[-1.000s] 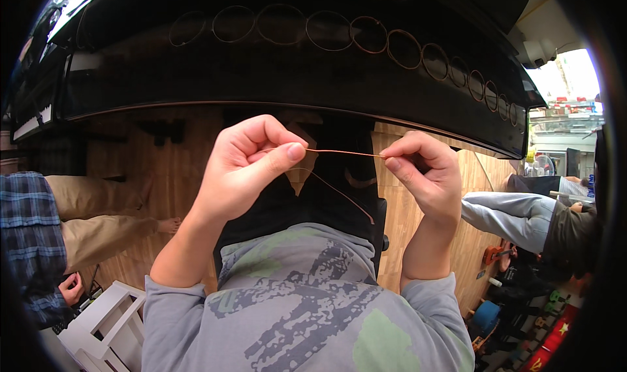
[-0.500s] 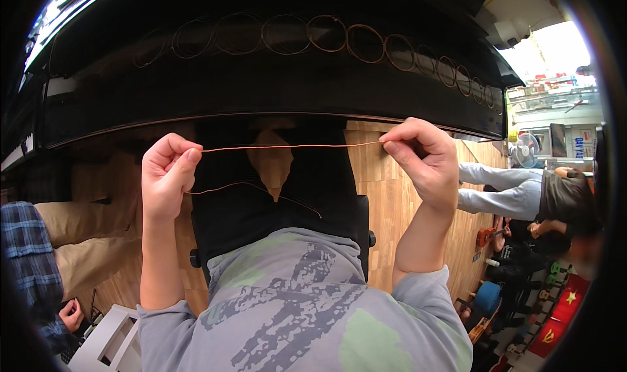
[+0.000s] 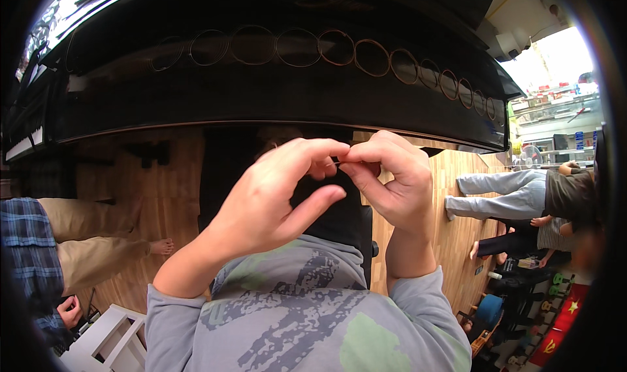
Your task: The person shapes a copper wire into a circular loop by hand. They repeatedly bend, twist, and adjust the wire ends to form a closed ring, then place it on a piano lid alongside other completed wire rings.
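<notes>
My right hand (image 3: 395, 179) pinches thumb against forefinger just right of centre. A short bit of thin copper-coloured wire (image 3: 337, 163) shows at its fingertips; the rest of that wire is hidden behind my hands. My left hand (image 3: 271, 192) has come up against it, its forefinger tip touching the right fingertips. The left thumb stands well apart from the fingers. Beyond both hands, coiled wire rings, among them a copper-coloured coil (image 3: 371, 58) and a thin dark coil (image 3: 253, 45), lie in a row on a glossy black surface (image 3: 228, 101).
The black surface's front edge runs just beyond my hands. White keys (image 3: 26, 142) show at its left end. A seated person in a plaid shirt (image 3: 29, 235) is at left, near a white stand (image 3: 108, 339). Other people, one in pale jeans (image 3: 503, 192), are at right.
My hands, held wide apart with the wire stretched between them, have come together. My left hand moved right and its thumb opened away from the fingers. The view shifted slightly.
</notes>
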`<control>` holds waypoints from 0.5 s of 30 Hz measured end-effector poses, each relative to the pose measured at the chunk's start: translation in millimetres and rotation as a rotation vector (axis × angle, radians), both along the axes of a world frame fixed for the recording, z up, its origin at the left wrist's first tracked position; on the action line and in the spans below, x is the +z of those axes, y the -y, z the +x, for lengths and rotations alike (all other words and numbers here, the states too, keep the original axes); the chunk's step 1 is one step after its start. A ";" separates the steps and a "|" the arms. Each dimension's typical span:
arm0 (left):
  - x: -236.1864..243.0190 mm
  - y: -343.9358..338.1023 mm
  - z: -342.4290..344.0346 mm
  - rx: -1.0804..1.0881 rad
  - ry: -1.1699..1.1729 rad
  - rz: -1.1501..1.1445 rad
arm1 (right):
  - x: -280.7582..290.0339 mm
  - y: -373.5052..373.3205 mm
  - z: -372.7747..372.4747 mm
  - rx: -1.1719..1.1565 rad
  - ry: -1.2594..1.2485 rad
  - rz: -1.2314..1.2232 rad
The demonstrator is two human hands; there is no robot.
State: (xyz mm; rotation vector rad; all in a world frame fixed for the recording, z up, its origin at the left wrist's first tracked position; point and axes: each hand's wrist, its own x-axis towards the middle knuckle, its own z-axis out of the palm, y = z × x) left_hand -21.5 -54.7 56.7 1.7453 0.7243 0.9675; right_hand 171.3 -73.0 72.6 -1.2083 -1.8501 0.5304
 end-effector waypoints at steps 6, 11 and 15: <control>-12.9 2.0 2.7 0.090 0.265 -0.228 | 2.9 3.1 3.3 -0.070 0.092 0.120; -19.2 4.7 -4.4 0.122 0.330 -0.289 | -4.8 1.2 13.6 -0.002 0.004 0.103; -25.8 7.2 -7.8 0.141 0.407 -0.267 | -6.0 3.9 15.1 -0.055 -0.074 -0.037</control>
